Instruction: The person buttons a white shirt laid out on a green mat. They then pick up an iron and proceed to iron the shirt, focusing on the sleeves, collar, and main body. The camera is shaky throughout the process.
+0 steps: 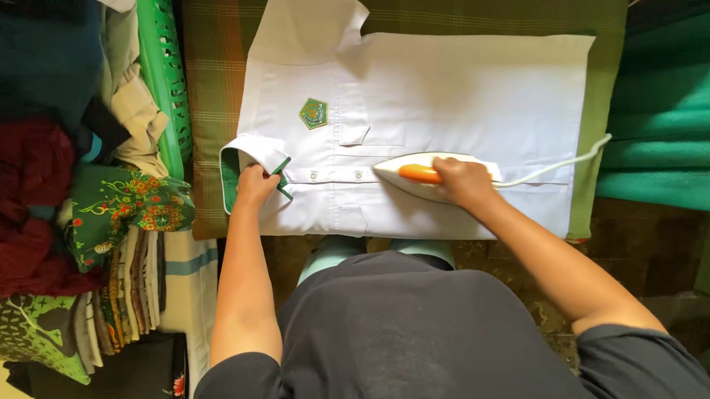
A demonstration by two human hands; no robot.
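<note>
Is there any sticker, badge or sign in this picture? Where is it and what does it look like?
Badge: sewn on the chest of the white shirt, above the pocket; five-sided, green with yellow marks.
No packages, signs or screens show.
Nearby: the left hand pinches the shirt's green-lined collar; the right hand grips the orange handle of the white iron.

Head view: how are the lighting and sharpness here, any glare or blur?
Head view: soft, even light; the white shirt is bright but keeps its seams and pocket, no glare. The right hand on the iron and the left hand at the collar look sharp. The clothes pile sits darker.
</note>
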